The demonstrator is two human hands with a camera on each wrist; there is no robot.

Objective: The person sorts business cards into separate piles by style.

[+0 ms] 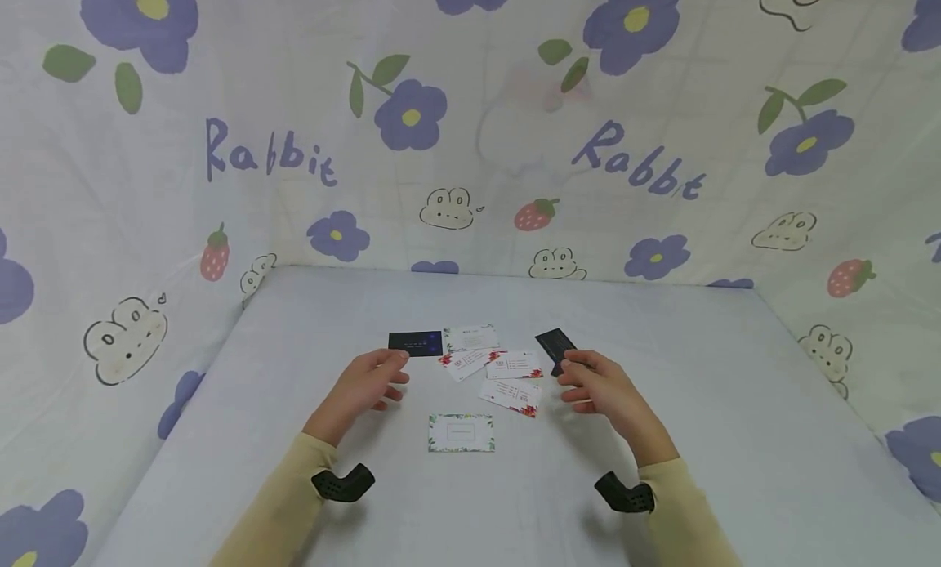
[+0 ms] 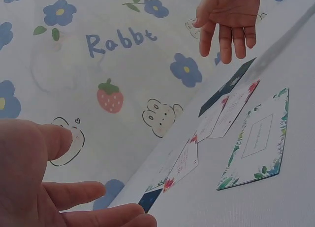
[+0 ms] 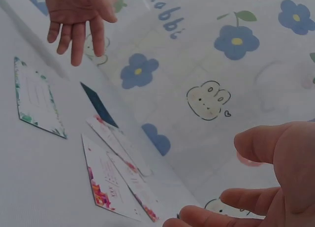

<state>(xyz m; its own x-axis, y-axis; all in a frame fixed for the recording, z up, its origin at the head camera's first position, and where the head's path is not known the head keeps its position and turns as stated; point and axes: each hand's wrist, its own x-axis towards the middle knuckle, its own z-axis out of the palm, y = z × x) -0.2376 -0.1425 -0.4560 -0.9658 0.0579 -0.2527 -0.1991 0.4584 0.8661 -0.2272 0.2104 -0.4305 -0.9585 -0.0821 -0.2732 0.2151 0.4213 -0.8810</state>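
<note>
Left hand (image 1: 365, 385) fingers loosely spread beside a dark card (image 1: 416, 343), right hand (image 1: 599, 390) likewise near another black card (image 1: 555, 346), white cards (image 1: 509, 377) mid-frame between them

Pale yellow sleeves (image 1: 294, 485), a black wrist mount (image 1: 341, 483) on each.

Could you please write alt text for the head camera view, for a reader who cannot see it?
Two hands hover over cards scattered on a pale table: the left hand beside a dark card, the right hand next to another dark card. White floral cards lie between them, a green-bordered card nearer the viewer, a flower-printed cloth behind.
</note>
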